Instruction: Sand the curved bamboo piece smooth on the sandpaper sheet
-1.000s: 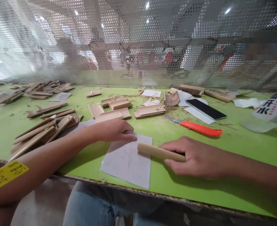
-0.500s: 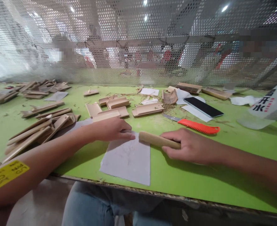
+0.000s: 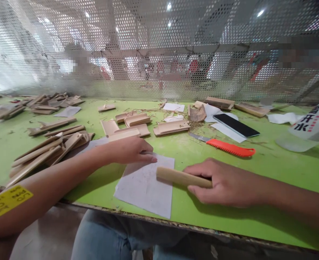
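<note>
My right hand (image 3: 224, 182) grips one end of a pale wooden or bamboo piece (image 3: 182, 177), whose other end lies over the white sheet (image 3: 145, 184) near the table's front edge. At the sheet's top left edge rests my left hand (image 3: 135, 151), its fingers pressed together and partly curled under; whether they pinch anything cannot be seen. Beyond my right hand lies a knife with an orange handle (image 3: 230, 147), its blade pointing left. Several curved bamboo pieces (image 3: 171, 127) lie behind my left hand.
The green table (image 3: 279, 173) also bears a pile of bamboo strips (image 3: 40, 155) at left, a dark phone (image 3: 237, 124) on paper, and a translucent bottle (image 3: 306, 126) at right. A perforated screen (image 3: 159, 72) stands behind.
My right hand has moved toward the table's front edge with the bamboo piece, whose left end is now lower over the sheet. My left hand has stayed nearly in place.
</note>
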`<move>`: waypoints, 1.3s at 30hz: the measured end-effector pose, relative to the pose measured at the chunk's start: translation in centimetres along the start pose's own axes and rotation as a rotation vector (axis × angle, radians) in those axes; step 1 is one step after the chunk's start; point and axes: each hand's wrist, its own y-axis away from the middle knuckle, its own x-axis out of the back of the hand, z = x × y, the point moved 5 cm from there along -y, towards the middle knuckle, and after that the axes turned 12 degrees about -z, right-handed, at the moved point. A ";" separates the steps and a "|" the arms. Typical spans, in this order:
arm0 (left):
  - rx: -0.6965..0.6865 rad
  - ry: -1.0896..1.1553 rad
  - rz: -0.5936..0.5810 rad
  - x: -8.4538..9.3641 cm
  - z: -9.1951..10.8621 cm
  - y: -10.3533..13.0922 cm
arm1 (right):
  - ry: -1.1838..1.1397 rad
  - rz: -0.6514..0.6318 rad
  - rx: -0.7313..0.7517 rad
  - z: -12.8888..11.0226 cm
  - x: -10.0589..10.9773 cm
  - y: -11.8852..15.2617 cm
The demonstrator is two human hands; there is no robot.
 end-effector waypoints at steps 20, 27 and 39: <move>0.015 -0.004 -0.005 0.1 0.4 -0.1 | 0.068 0.035 0.025 0.1 0.1 0.3; 0.037 -0.009 -0.006 0.0 0.2 -0.2 | 0.071 0.140 -0.050 0.9 0.8 0.3; 0.027 -0.017 -0.009 0.0 0.2 -0.2 | 0.149 0.051 0.035 -0.5 -0.1 0.3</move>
